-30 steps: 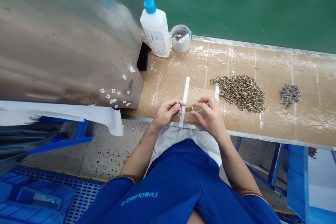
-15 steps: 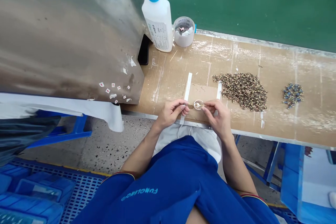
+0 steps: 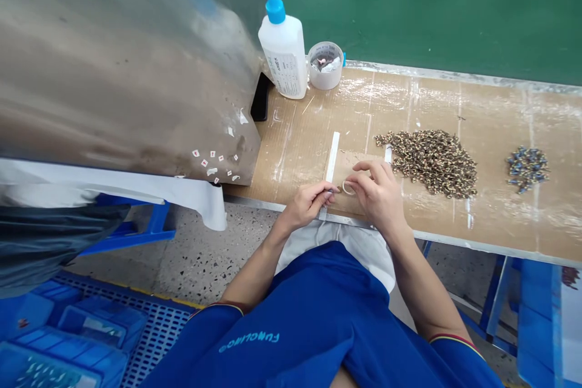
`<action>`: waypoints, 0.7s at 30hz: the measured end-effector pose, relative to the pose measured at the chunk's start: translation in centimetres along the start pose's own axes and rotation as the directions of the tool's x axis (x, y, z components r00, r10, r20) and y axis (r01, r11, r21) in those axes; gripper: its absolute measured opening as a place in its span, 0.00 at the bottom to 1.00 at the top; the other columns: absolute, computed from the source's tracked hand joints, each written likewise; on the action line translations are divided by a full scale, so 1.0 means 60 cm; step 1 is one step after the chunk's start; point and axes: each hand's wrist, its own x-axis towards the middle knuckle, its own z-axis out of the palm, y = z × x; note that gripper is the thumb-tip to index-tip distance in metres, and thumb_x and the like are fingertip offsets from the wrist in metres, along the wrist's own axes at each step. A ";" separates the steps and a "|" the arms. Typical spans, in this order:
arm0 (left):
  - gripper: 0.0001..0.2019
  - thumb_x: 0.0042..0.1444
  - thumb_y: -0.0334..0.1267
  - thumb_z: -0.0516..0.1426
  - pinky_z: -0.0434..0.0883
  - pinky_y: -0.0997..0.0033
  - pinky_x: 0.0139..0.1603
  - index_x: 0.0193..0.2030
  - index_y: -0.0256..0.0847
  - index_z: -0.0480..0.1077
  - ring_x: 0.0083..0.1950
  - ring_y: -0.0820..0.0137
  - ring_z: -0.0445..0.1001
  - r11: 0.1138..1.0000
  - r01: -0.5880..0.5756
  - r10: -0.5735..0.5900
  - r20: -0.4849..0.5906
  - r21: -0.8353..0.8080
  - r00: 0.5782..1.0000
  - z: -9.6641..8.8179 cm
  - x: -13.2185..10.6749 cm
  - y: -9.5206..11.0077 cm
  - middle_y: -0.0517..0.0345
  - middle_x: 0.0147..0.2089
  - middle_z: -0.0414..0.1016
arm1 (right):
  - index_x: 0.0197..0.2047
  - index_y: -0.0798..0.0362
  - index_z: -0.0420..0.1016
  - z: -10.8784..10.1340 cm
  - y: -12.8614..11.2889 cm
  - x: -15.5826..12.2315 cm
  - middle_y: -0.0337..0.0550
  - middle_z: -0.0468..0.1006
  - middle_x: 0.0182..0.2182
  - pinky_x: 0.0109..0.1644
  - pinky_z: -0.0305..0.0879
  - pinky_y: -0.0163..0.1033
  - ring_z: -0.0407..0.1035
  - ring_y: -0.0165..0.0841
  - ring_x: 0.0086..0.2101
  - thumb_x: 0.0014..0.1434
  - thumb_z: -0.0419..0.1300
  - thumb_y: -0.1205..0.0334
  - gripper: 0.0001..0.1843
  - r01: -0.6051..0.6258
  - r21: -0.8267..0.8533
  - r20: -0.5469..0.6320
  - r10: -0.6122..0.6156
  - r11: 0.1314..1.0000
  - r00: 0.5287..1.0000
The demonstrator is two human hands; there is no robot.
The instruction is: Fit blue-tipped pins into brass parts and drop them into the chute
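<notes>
My left hand (image 3: 310,203) is closed in a pinch at the front edge of the table, on a small dark piece (image 3: 335,190) whose kind is too small to tell. Just right of it, my right hand (image 3: 376,191) has its thumb and forefinger pressed together above a small round clear dish (image 3: 345,188). That dish is mostly covered by the fingers, and only its left rim shows. Whatever the right fingers hold is hidden. Beyond the right hand spreads a pile of small brown and gold pieces (image 3: 434,162).
Farther right is a smaller heap of blue and gold pieces (image 3: 527,168). At the back stand a white bottle with a blue nozzle (image 3: 284,57) and a tape roll (image 3: 325,76) holding scraps. A thin stick (image 3: 308,105) and a black phone (image 3: 260,99) lie near a metal panel (image 3: 136,73).
My right hand has turned and come over the round dish, covering the white stuff seen in it before. The left hand keeps its pinch. The whole view has shifted slightly.
</notes>
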 end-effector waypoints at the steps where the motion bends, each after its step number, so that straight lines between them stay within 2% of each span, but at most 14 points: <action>1: 0.14 0.71 0.41 0.50 0.72 0.74 0.34 0.47 0.38 0.74 0.33 0.72 0.76 1.000 -0.004 0.004 -0.004 0.009 1.000 0.000 0.000 0.001 0.54 0.34 0.78 | 0.32 0.47 0.78 -0.005 0.002 0.002 0.47 0.78 0.41 0.41 0.67 0.46 0.69 0.39 0.40 0.68 0.59 0.64 0.11 0.009 -0.010 0.020 -0.009 1.000 1.000; 5: 0.14 0.71 0.40 0.49 0.72 0.74 0.34 0.43 0.38 0.75 0.32 0.71 0.76 0.999 -0.033 0.032 0.003 0.025 0.999 0.001 0.001 0.004 0.55 0.31 0.77 | 0.33 0.48 0.78 -0.022 0.011 -0.001 0.46 0.77 0.38 0.42 0.66 0.46 0.68 0.39 0.39 0.68 0.60 0.62 0.10 0.010 0.065 0.074 -0.015 0.998 0.997; 10: 0.15 0.70 0.40 0.50 0.73 0.70 0.38 0.40 0.39 0.75 0.33 0.69 0.76 0.996 -0.043 0.042 0.016 0.081 0.999 0.004 0.002 0.003 0.55 0.31 0.78 | 0.36 0.46 0.78 -0.007 0.011 -0.013 0.44 0.77 0.38 0.44 0.68 0.47 0.71 0.38 0.39 0.67 0.60 0.63 0.08 -0.056 0.232 0.055 0.045 0.971 0.997; 13: 0.13 0.69 0.38 0.50 0.73 0.70 0.40 0.40 0.39 0.75 0.34 0.69 0.77 0.990 -0.049 0.048 0.006 0.131 0.999 0.007 0.001 0.005 0.54 0.32 0.79 | 0.36 0.46 0.78 -0.001 0.013 -0.015 0.44 0.77 0.40 0.43 0.68 0.47 0.70 0.37 0.38 0.68 0.59 0.62 0.09 -0.079 0.207 0.017 0.077 0.975 0.997; 16: 0.12 0.69 0.36 0.50 0.73 0.70 0.39 0.41 0.39 0.75 0.35 0.69 0.77 0.984 -0.054 0.055 0.001 0.169 0.998 0.011 0.000 0.008 0.54 0.33 0.79 | 0.34 0.47 0.77 -0.011 0.015 -0.015 0.44 0.77 0.38 0.43 0.67 0.46 0.69 0.37 0.37 0.68 0.59 0.61 0.10 -0.085 0.129 0.004 0.085 0.988 0.996; 19: 0.11 0.68 0.35 0.51 0.72 0.70 0.39 0.41 0.39 0.75 0.35 0.69 0.77 0.976 -0.071 0.071 0.009 0.208 0.997 0.016 -0.002 0.010 0.54 0.34 0.79 | 0.34 0.47 0.77 -0.022 0.013 -0.014 0.45 0.76 0.36 0.43 0.67 0.46 0.68 0.38 0.37 0.68 0.59 0.61 0.10 -0.080 0.112 0.050 0.075 0.991 0.996; 21: 0.11 0.69 0.35 0.51 0.71 0.68 0.40 0.40 0.39 0.75 0.36 0.68 0.76 0.967 -0.088 0.085 0.025 0.238 0.996 0.021 -0.005 0.010 0.54 0.33 0.79 | 0.34 0.48 0.77 -0.023 0.011 -0.011 0.45 0.75 0.37 0.43 0.67 0.45 0.69 0.38 0.38 0.69 0.58 0.62 0.10 -0.072 0.172 0.098 0.055 0.983 0.994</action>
